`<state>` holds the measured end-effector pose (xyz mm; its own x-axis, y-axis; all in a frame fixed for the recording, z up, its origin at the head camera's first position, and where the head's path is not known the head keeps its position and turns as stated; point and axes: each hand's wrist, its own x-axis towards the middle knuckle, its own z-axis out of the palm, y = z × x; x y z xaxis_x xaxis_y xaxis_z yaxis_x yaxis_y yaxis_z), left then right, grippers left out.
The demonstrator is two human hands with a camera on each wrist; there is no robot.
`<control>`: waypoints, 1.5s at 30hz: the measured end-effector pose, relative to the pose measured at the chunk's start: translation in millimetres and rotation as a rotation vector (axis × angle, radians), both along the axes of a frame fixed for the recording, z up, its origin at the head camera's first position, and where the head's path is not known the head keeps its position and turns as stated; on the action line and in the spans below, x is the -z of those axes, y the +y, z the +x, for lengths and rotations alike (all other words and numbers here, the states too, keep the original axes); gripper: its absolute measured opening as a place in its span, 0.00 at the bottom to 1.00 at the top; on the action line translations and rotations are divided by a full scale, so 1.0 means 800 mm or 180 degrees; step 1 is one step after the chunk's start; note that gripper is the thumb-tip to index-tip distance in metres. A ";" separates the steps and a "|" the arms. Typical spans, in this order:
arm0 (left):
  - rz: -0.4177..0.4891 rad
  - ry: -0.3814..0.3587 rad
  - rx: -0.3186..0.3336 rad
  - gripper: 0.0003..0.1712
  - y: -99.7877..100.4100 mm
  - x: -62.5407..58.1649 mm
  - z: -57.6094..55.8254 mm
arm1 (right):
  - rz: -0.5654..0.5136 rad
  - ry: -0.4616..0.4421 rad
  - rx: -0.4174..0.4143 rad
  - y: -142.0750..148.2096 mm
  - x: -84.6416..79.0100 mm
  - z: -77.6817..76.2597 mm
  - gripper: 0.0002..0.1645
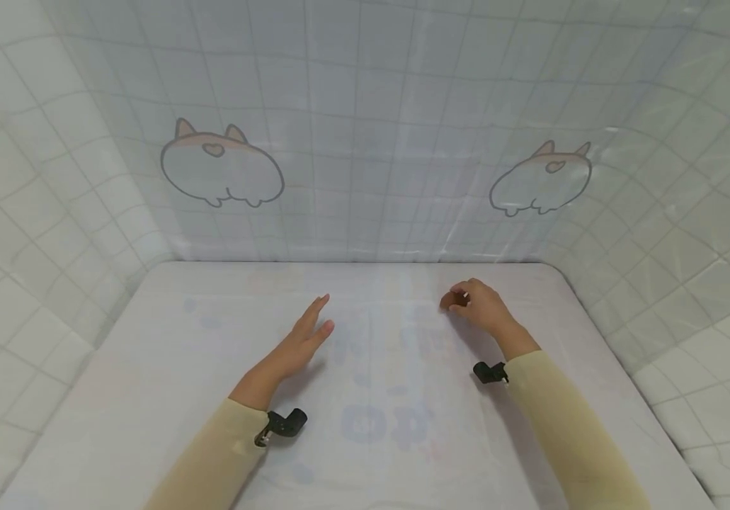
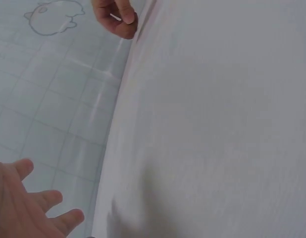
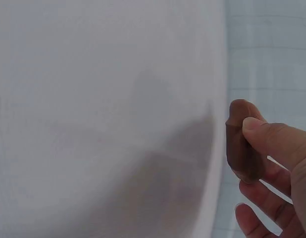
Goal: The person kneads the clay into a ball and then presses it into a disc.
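My right hand pinches a small, elongated brown lump between thumb and fingers. The lump has a matte surface with a few flat faces and rounded ends; what it is made of I cannot tell. In the right wrist view the thumb presses on its near side, while the lower fingers are spread below it. My left hand is over the left half of the table, palm turned inward, its fingers extended and holding nothing. The left wrist view shows several of its fingertips and, at the top, the right hand.
A pale, faintly printed cloth covers the table under both hands. Grid-patterned curtains rise at the back and sides; the back curtain carries two outlined animal drawings. Dark wrist cameras are strapped on at the cream sleeves.
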<state>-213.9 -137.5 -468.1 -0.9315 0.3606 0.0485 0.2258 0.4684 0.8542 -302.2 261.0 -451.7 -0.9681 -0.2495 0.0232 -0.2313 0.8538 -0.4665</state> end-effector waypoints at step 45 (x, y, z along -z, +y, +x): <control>0.2724 0.0492 -0.0064 0.45 0.120 -0.029 0.011 | -0.2266 0.1388 -0.0616 -0.155 -0.031 0.112 0.22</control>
